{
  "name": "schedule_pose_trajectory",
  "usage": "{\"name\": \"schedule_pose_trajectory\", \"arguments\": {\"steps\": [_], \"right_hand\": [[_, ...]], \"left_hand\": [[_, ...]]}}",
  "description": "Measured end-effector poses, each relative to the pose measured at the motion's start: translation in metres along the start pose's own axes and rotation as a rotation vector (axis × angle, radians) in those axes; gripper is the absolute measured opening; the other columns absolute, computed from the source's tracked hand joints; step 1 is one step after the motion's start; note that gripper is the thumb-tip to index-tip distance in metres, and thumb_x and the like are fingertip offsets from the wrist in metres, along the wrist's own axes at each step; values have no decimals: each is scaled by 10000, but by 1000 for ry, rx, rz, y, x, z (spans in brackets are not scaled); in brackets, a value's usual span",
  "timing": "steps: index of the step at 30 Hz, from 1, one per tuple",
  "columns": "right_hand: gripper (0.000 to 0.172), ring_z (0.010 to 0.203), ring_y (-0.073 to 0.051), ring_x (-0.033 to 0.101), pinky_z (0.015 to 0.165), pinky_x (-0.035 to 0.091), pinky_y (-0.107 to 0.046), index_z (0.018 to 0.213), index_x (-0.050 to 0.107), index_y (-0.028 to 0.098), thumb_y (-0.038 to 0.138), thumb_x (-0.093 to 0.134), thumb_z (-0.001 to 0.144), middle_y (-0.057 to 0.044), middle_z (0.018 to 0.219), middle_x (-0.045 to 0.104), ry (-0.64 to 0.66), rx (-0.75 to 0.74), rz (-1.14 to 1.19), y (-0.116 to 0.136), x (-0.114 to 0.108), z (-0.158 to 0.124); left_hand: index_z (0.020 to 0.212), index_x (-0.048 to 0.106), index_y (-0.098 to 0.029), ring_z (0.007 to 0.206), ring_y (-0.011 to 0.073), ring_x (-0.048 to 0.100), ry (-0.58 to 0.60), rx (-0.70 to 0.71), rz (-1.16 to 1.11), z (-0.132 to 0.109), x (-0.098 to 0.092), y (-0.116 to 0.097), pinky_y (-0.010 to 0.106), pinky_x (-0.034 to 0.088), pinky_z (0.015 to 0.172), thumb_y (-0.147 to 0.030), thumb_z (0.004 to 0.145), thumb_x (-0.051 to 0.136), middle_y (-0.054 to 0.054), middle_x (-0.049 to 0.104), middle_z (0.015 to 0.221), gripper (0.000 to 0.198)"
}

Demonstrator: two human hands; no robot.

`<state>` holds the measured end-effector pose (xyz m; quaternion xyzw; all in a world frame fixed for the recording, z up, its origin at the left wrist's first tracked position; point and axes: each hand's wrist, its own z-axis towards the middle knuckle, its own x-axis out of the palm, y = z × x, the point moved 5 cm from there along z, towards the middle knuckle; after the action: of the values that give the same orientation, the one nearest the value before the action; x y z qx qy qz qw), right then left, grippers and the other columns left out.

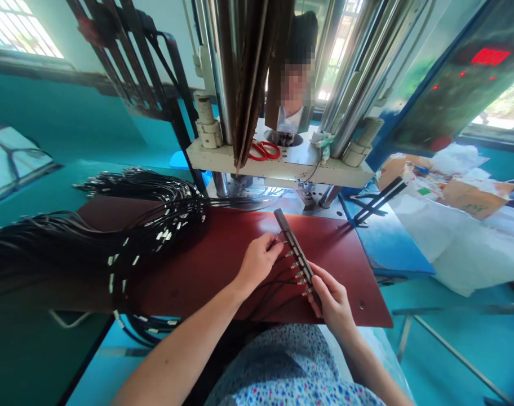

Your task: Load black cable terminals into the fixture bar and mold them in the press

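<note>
My right hand (pixel 331 293) is wrapped round the lower end of a long dark metal bar (pixel 297 252), which slants up and away over the brown board. Several small metal cable ends sit in a row along the bar's left side, and thin black cables (pixel 270 286) run from them down toward my lap. With thumb and fingers pinched, my left hand (pixel 260 258) grips a black cable end at the bar's upper left edge. The fingers partly cover that end.
A big bundle of black cables (pixel 155 194) with white tags lies on the left of the brown board (pixel 223 270). Ahead stands a press (pixel 282 166) with upright metal columns; red-handled scissors (pixel 264 150) rest on its plate. White bags (pixel 464 237) are on the right. A person is behind the press.
</note>
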<state>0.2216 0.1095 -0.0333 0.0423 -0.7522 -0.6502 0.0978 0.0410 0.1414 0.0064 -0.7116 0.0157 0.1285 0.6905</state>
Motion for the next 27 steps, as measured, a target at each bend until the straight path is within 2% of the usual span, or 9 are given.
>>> {"name": "schedule_pose_trajectory", "arguments": {"steps": [4, 7, 15, 21, 27], "right_hand": [[499, 350, -63, 388, 297, 271, -159, 1183, 555, 149, 462, 572, 795, 29, 515, 523, 8, 23, -10, -1, -1, 1], [498, 341, -59, 375, 300, 259, -159, 1192, 548, 148, 457, 567, 801, 33, 504, 518, 28, 27, -14, 0, -1, 2], [447, 367, -60, 389, 313, 282, -156, 1197, 548, 195, 438, 556, 821, 24, 560, 550, 30, 56, -4, -6, -3, 1], [500, 326, -59, 357, 290, 236, -165, 1203, 546, 150, 461, 555, 812, 33, 483, 513, 38, 29, -38, 0, -1, 3], [537, 308, -59, 352, 285, 239, -168, 1211, 542, 155, 490, 565, 792, 33, 475, 519, 47, 42, -66, 1, -2, 5]], "left_hand": [[565, 470, -162, 385, 46, 252, 64, -191, -240, 1, 6, 4, 203, 191, 421, -332, 694, 567, -83, 334, 414, 235], [551, 461, -162, 365, 35, 197, 99, -257, -318, 0, 9, 4, 201, 146, 401, -316, 662, 586, -95, 294, 386, 228], [540, 491, -158, 377, 37, 209, 42, -228, -287, 0, 7, 5, 209, 148, 406, -345, 643, 588, -88, 311, 402, 234], [534, 483, -158, 363, 31, 182, 77, -261, -328, 0, 8, 1, 208, 128, 400, -328, 629, 593, -97, 287, 377, 224], [552, 489, -157, 358, 27, 171, 87, -311, -370, 0, 8, 2, 204, 106, 399, -338, 608, 602, -103, 272, 372, 220]]}}
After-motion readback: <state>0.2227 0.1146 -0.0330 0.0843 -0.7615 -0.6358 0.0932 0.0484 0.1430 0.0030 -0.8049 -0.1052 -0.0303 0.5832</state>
